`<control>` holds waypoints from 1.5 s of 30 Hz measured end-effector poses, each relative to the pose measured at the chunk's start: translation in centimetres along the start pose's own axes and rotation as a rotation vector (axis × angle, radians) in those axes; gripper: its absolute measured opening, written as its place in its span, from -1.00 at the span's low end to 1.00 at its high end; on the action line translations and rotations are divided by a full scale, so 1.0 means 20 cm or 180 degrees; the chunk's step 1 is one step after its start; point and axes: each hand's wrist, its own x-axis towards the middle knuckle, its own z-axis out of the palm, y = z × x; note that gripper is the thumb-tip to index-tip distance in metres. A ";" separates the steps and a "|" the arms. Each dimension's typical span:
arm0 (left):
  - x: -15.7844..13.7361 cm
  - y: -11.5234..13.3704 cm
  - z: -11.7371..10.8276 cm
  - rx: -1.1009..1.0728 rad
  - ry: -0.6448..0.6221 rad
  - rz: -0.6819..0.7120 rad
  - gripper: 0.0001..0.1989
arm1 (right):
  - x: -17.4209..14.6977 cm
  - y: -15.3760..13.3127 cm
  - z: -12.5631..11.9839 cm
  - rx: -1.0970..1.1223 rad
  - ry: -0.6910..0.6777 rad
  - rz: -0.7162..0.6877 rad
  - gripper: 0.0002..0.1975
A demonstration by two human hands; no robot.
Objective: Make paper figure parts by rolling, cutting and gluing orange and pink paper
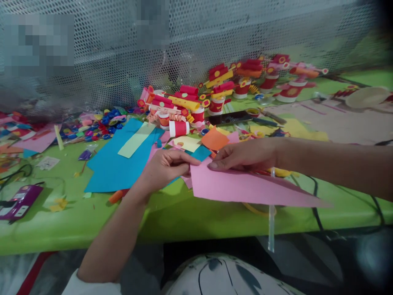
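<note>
A sheet of pink paper (233, 186) hangs over the near edge of the table, tapering toward the right. My right hand (239, 155) pinches its upper edge, thumb on the near face. At the sheet's upper left corner is my left hand (167, 166), its fingers closed with the index finger reaching to the paper. Behind the left hand lie blue paper (107, 164) and a pale yellow-green strip (137, 139). Just beyond the hands are an orange paper piece (215, 138), a cream piece (188, 143) and a red and white paper cup (179, 128) on its side.
Several red and yellow paper-cup crafts (216, 104) stand along the back, before a perforated metal panel (116, 61). Colourful small pieces (101, 123) are heaped at back left. A purple device (23, 201) lies on the green table (101, 229). A clear glue stick (271, 229) juts past the front edge.
</note>
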 end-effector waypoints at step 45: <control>0.01 -0.08 0.13 -0.1517 -0.0479 -0.0958 -0.71 | -0.09 0.45 0.30 0.3673 0.1978 -0.1724 -0.73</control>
